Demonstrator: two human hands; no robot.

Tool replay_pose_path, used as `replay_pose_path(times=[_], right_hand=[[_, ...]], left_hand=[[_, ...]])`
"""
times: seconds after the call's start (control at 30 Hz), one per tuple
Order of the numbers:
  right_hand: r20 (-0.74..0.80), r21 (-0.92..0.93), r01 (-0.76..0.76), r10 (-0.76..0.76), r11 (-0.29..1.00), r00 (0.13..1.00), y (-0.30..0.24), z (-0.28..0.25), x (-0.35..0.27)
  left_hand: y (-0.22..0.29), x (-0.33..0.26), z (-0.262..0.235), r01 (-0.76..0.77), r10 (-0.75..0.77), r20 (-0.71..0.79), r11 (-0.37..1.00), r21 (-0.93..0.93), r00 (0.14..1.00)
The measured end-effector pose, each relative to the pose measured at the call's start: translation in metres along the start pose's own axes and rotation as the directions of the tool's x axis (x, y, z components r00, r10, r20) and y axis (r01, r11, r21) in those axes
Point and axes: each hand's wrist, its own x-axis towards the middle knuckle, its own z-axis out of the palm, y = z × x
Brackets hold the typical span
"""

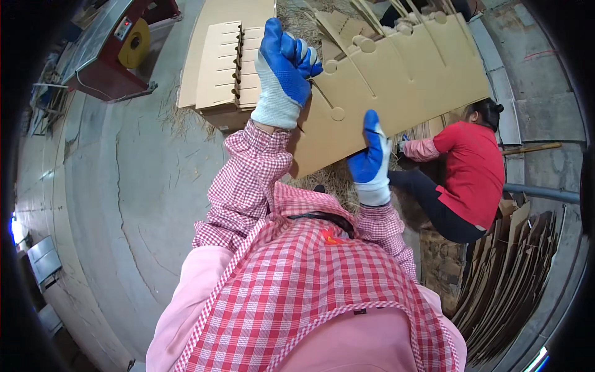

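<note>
A brown cardboard sheet (396, 87) with slots and round cut-outs along its far edge is held up tilted in front of me. My right hand (372, 156), in a blue and white glove, grips its near edge, the thumb lying over the face and the fingers hidden beneath. Over the sheet's left end my left hand (284, 65), gloved alike, is closed in a fist beside the slotted edge. What its curled fingers hold, if anything, is hidden. Narrow cardboard strips (365, 15) stick up past the far edge.
A stack of slotted cardboard (217, 65) stands left of my left hand. Scraps (297, 22) litter the floor. Close on the right crouches a person in red (471, 173), near upright cardboard sheets (514, 266). A dark red machine with a yellow wheel (134, 43) is far left.
</note>
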Motion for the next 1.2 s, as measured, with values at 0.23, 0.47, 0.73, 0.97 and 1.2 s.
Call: replay_pose_path(times=[0.23, 0.47, 0.73, 0.97, 1.2], right_hand=[[-0.077, 0.018, 0.01, -0.009, 1.0, 0.997, -0.027, 0.021, 0.027], [0.173, 0.423, -0.254, 0.198, 0.87, 0.965, -0.004, 0.022, 0.051], [0.149, 0.448, -0.265, 0.222, 0.854, 0.964, 0.024, 0.017, 0.049], [0.247, 0.612, -0.288, 0.169, 0.736, 0.954, 0.034, 0.016, 0.049], [0.088, 0.5, -0.256, 0.245, 0.827, 0.965, 0.043, 0.01, 0.069]], left_hand=[[-0.014, -0.01, 0.042, -0.31, 0.335, -0.093, 0.927, 0.211, 0.938], [-0.034, 0.002, 0.029, -0.361, 0.416, -0.175, 0.891, 0.276, 0.892], [-0.038, -0.034, 0.046, -0.414, 0.449, -0.005, 0.828, 0.379, 0.894], [-0.046, -0.067, 0.043, -0.717, 0.464, 0.547, 0.459, 0.525, 0.697], [-0.027, -0.047, 0.056, -0.336, 0.287, 0.228, 0.917, 0.214, 0.93]])
